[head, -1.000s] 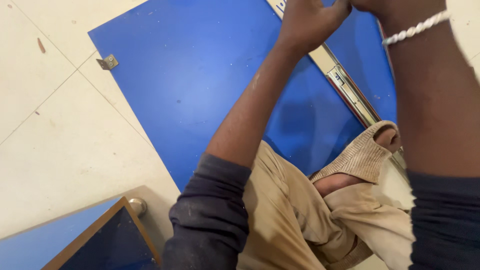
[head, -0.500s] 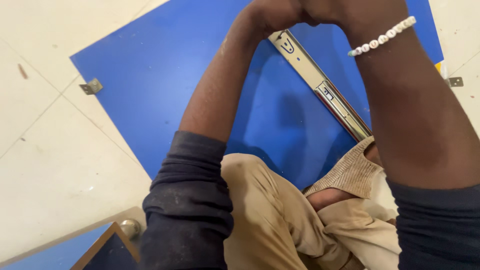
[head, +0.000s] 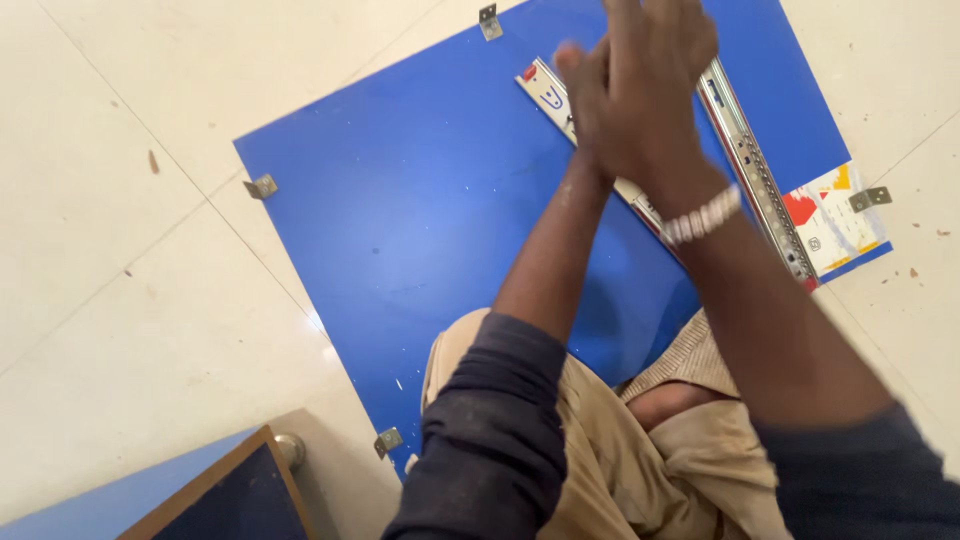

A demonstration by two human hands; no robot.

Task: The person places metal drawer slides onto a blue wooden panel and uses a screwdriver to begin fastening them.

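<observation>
Blue panel (head: 420, 220) flat; slide rail (head: 745, 150) at one o'clock — both hands (head: 640, 90) pressed together above, fingers extended, holding nothing; rail fastening unclear.

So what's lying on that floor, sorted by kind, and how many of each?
Blue boards: 1
Metal drawer slides on the board: 2
Small metal corner brackets at the board's edges: 5, the last one unclear
Paper label at the board's corner: 1
Total: 9

The left hand and right hand are blurred above the slides.
</observation>
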